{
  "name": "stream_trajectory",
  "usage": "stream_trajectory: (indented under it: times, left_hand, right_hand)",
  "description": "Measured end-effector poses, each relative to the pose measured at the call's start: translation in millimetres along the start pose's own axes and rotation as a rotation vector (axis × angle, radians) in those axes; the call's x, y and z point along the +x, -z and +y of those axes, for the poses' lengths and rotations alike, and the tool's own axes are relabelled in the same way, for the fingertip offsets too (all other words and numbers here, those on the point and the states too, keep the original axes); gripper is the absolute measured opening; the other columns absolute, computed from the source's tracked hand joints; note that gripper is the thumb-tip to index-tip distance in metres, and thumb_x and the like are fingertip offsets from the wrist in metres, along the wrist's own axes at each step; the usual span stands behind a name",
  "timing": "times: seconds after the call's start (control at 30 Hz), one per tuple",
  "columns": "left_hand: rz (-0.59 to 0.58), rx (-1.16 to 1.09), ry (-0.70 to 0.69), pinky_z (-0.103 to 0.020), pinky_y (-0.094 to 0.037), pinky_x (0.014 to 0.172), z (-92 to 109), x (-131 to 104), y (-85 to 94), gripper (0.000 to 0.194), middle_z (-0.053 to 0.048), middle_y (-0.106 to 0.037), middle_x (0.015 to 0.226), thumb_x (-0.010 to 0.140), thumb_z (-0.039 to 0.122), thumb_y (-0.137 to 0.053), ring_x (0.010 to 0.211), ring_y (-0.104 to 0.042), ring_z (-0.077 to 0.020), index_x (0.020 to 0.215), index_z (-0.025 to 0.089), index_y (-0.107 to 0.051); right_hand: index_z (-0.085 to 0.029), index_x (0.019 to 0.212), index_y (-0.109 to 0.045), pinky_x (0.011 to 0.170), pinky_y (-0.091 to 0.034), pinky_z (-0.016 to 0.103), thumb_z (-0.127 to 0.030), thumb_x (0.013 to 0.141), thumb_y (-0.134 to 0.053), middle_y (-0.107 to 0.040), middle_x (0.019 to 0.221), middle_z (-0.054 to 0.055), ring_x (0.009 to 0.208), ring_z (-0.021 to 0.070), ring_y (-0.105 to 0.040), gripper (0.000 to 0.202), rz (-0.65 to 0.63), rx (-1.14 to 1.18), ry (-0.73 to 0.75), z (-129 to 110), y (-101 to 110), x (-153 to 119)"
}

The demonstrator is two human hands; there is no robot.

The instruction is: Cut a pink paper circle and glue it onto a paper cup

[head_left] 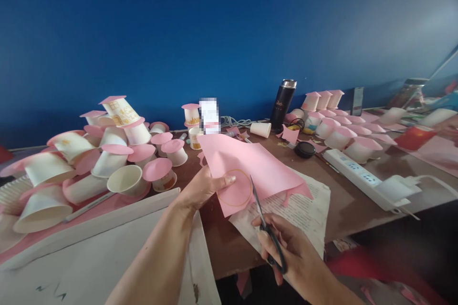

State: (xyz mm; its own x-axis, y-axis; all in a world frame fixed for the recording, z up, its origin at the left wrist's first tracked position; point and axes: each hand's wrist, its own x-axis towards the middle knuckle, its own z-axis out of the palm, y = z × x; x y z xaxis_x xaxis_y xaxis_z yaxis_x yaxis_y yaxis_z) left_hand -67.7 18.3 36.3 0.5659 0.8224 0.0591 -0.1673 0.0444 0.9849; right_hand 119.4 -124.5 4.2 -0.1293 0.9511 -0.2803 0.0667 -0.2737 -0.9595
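My left hand (203, 186) pinches a large sheet of pink paper (250, 159) by its left side, thumb on top. A yellowish circle is drawn on the paper beside that thumb. In my right hand (282, 243) is a pair of scissors (266, 228) with dark handles, fingers through the loops. The blades point up and away, close to the right edge of the drawn circle; whether they touch the paper I cannot tell. Under the pink sheet lies a printed page (311, 214), partly covered.
Paper cups with pink discs (118, 147) are heaped on the left; more cups (339, 136) stand in rows on the right. A black thermos (282, 105), a round black lid (305, 149) and a white power strip (358, 176) with a plugged-in charger sit right of the paper.
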Motion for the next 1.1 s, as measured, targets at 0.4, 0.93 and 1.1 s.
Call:
stream_trajectory:
  times: [0.4,0.93,1.1]
  left_hand:
    - [-0.036,0.126,0.053,-0.045,-0.043,0.097,2.1,-4.4,-2.7,0.052,-0.013,-0.062,0.122,0.073,0.035,-0.073,0.113,-0.056,-0.0313,0.120,0.016,-0.059]
    - [-0.092,0.045,0.074,-0.044,-0.044,0.095,0.6,-4.2,-1.2,0.048,-0.014,-0.064,0.119,0.074,0.034,-0.072,0.111,-0.057,-0.0313,0.116,0.014,-0.060]
    - [-0.088,0.067,0.076,-0.043,-0.044,0.095,2.4,-4.6,0.0,0.047,-0.013,-0.064,0.119,0.075,0.034,-0.072,0.111,-0.057,-0.0311,0.115,0.014,-0.061]
  right_hand:
    - [-0.020,0.108,-0.053,0.037,-0.037,0.016,-0.052,0.082,-0.058,-0.052,0.067,-0.004,0.042,0.0047,-0.040,0.042,0.011,0.054,0.014,-9.4,-0.7,1.6]
    - [-0.017,0.109,-0.052,0.035,-0.035,0.014,-0.054,0.082,-0.059,-0.052,0.063,-0.004,0.041,0.0039,-0.040,0.046,0.016,0.081,0.036,-6.3,-0.6,1.1]
    - [-0.017,0.109,-0.053,0.035,-0.036,0.015,-0.054,0.082,-0.060,-0.051,0.063,-0.005,0.040,0.0037,-0.039,0.046,0.024,0.081,0.033,-5.2,-0.3,0.0]
